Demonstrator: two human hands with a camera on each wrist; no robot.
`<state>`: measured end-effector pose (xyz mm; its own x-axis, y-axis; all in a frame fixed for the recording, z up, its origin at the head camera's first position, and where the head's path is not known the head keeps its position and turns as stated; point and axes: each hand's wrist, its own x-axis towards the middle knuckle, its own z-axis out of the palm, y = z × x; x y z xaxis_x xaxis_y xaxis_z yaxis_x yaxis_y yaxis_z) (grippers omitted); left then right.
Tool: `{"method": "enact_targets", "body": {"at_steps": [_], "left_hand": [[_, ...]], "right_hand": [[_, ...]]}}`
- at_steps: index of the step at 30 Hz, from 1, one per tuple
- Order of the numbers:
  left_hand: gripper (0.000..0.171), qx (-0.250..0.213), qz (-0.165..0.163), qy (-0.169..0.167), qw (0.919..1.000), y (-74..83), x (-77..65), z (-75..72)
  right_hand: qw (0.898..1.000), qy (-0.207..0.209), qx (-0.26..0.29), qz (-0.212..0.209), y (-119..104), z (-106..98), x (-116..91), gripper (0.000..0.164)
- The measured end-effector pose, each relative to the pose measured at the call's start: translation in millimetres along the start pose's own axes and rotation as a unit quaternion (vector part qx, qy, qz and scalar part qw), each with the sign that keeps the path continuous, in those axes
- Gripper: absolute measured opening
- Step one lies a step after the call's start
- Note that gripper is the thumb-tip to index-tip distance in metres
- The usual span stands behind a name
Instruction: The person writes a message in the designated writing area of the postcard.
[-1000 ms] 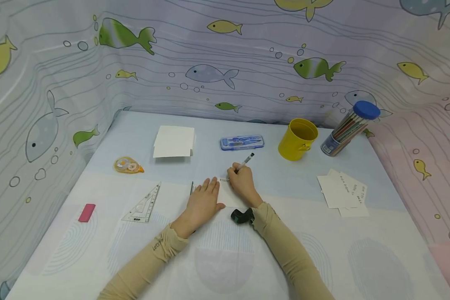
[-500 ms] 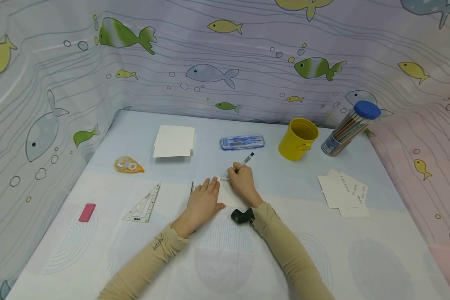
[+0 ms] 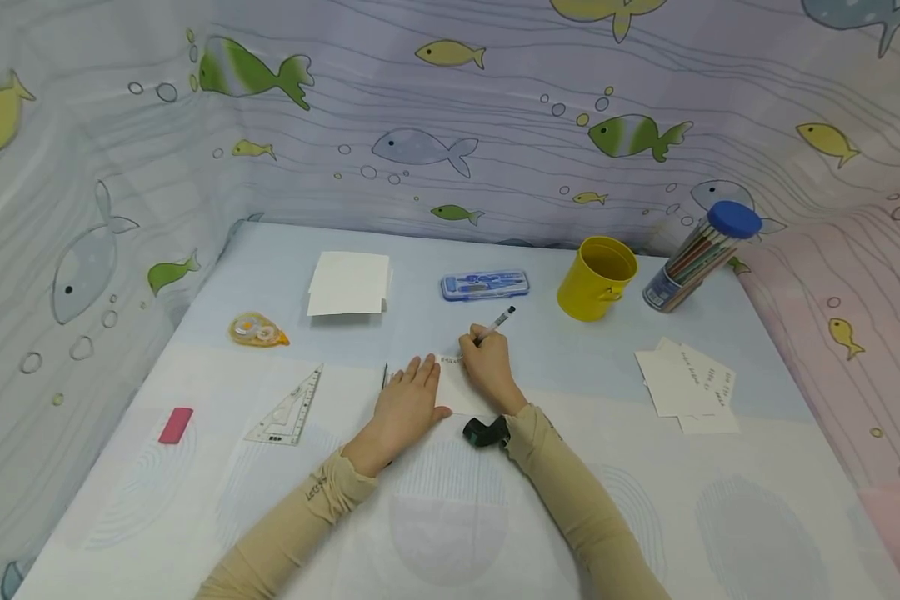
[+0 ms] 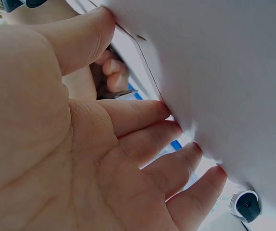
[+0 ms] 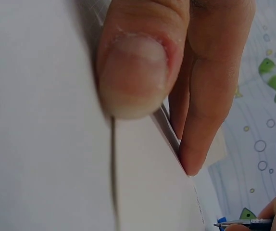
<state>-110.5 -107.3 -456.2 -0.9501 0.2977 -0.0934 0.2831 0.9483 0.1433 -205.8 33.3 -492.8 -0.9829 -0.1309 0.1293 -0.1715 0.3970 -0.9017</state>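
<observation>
My left hand (image 3: 408, 406) lies with straight fingers over the left side of a small white card (image 3: 459, 393). In the left wrist view its fingertips meet the paper's edge, thumb (image 4: 87, 41) set apart. My right hand (image 3: 487, 367) pinches a pen (image 3: 505, 316) with a clear barrel and dark end, tilted up to the right. A short line of handwriting (image 3: 448, 360) runs along the card's top, ending beside the right hand. The right wrist view shows a thumb (image 5: 135, 77) on the card's edge, with the held pen (image 5: 253, 223) at lower right. A second dark pen (image 3: 385, 375) lies partly under my left hand.
Behind the hands stand a white card stack (image 3: 348, 283), a blue compass set case (image 3: 485, 285), a yellow mug (image 3: 587, 287) and a pencil tub (image 3: 667, 283). Written cards (image 3: 682, 387) lie right. A set square (image 3: 288, 410), correction tape (image 3: 257, 330) and pink eraser (image 3: 176, 426) lie left.
My right hand and its pen have shifted slightly to the right along the card's top, and more of the handwriting shows. The left hand has stayed in place.
</observation>
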Motion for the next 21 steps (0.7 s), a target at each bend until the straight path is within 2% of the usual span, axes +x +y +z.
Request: {"method": "enact_targets", "body": {"at_steps": [10, 21], "left_hand": [[0.074, 0.002, 0.002, 0.001, 1.0000, 1.4, -0.9, -0.3], [0.075, -0.002, -0.003, -0.008, 1.0000, -1.3, -0.7, -2.0]], "right_hand": [[1.000, 0.006, -0.010, 0.006, -0.7, -2.1, -2.0, 0.033], [1.000, 0.000, -0.029, -0.006, 0.4, 1.4, 1.1, 0.033]]}}
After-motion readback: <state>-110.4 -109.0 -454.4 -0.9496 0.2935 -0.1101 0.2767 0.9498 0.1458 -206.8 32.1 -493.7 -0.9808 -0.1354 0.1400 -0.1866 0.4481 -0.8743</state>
